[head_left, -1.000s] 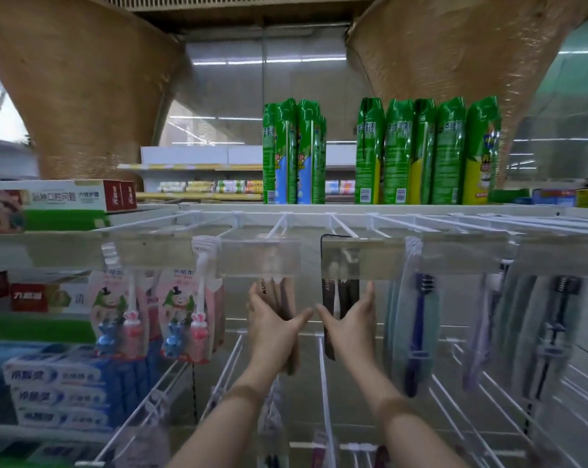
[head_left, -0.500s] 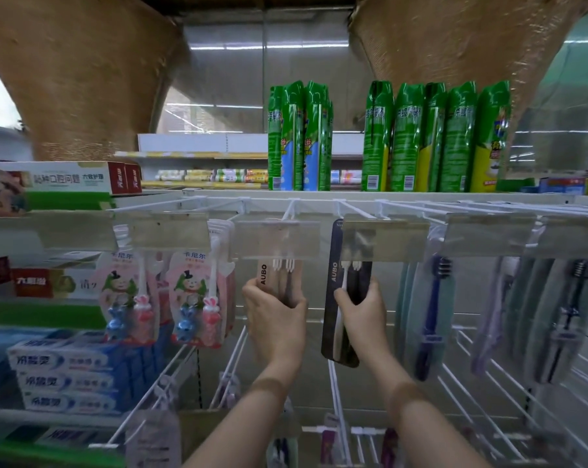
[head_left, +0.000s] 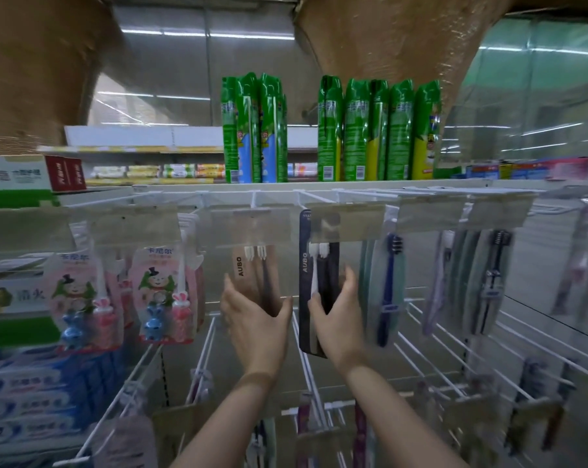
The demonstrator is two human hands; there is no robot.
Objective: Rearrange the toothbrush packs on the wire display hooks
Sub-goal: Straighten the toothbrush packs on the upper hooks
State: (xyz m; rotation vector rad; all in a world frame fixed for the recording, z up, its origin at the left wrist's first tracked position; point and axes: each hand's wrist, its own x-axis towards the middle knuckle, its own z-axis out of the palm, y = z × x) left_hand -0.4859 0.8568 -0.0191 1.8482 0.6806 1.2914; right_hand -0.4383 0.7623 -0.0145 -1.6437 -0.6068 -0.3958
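Right now my left hand (head_left: pixel 255 327) is curled round the lower part of the brown toothbrush pack (head_left: pixel 252 275), thumb on one edge and fingers on the other, while my right hand (head_left: pixel 339 319) grips the dark toothbrush pack (head_left: pixel 311 265) the same way. Both packs hang side by side from neighbouring wire hooks (head_left: pixel 275 197) under the shelf, their tops behind the clear label strips (head_left: pixel 346 224). I judge this the straightening step. Next I'd need to slide each pack squarely along its hook without tearing the hang hole.
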